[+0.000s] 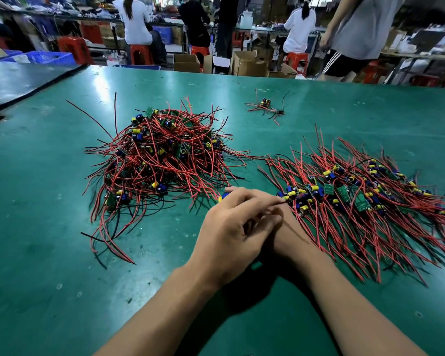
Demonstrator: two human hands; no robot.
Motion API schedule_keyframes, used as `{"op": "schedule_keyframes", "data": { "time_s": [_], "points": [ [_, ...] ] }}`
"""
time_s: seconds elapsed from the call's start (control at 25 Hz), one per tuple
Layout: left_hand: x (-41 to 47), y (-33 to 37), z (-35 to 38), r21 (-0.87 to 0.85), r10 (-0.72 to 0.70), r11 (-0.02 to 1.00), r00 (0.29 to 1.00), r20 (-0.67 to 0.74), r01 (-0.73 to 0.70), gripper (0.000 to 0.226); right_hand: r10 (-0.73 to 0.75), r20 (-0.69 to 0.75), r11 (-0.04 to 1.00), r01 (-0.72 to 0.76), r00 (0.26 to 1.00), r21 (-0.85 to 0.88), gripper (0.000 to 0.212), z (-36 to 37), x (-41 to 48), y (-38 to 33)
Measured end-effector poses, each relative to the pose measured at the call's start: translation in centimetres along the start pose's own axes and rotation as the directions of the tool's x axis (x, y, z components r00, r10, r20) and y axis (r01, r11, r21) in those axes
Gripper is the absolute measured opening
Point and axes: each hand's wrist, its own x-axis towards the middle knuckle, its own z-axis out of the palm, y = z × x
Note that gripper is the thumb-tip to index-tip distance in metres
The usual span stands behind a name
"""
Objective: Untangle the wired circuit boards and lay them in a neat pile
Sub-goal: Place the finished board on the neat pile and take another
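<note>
Reference landmark: the tangled heap (154,160) of circuit boards with red and black wires, lying on the green table (49,227).

1. Neat pile (357,199): lies to the right of the tangled heap and apart from it. Its boards form a row, and their red wires fan out both toward the person and away.
2. Small cluster (266,107): a few wired boards lie beyond and to the right of the tangled heap, well apart from it.
3. Left hand (231,227): lies in front of the tangled heap, toward its right edge, between it and the neat pile. The fingers are curled. They hold one circuit board (225,196), whose blue and yellow parts show past the fingertips, just beside the heap's nearest wires.
4. Black wire (272,204): a thin lead runs across the left hand's fingers toward the near end of the neat pile.
5. Right hand (293,229): lies to the right of the left hand and partly beneath its fingers. The fingers are covered, so its grip cannot be determined.
6. Background: beyond the tangled heap, past the far table edge, people sit on red stools (139,53) at benches. Cardboard boxes (186,62) and a blue crate (50,57) stand on the floor.
</note>
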Motion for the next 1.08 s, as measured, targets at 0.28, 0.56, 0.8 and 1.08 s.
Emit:
{"op": "schedule_keyframes", "data": {
  "time_s": [0.28,0.56,0.8,1.08],
  "points": [
    [-0.4,-0.5,-0.1,-0.057,-0.273,0.962,0.958,-0.092,0.268,0.017,-0.134,-0.164,0.714,0.21,0.977,0.668,0.016,0.3,1.1,-0.9],
    [0.3,-1.6,0.4,-0.226,-0.632,0.742,0.771,0.079,0.631,0.024,-0.219,0.026,0.616,0.117,0.975,0.779,0.021,-0.9,0.3,-1.4],
    [1.8,-1.9,-1.3,-0.68,-0.729,0.144,0.542,0.419,0.719,0.045,-0.279,0.246,0.632,-0.016,0.928,0.775,0.015,0.0,-0.2,-1.6],
    [1.5,-1.9,-1.3,-0.711,-0.712,0.138,0.568,0.412,0.69,0.037,-0.224,0.094,0.722,0.1,0.97,0.685,0.018,0.2,0.5,-0.8]
  ]
}}
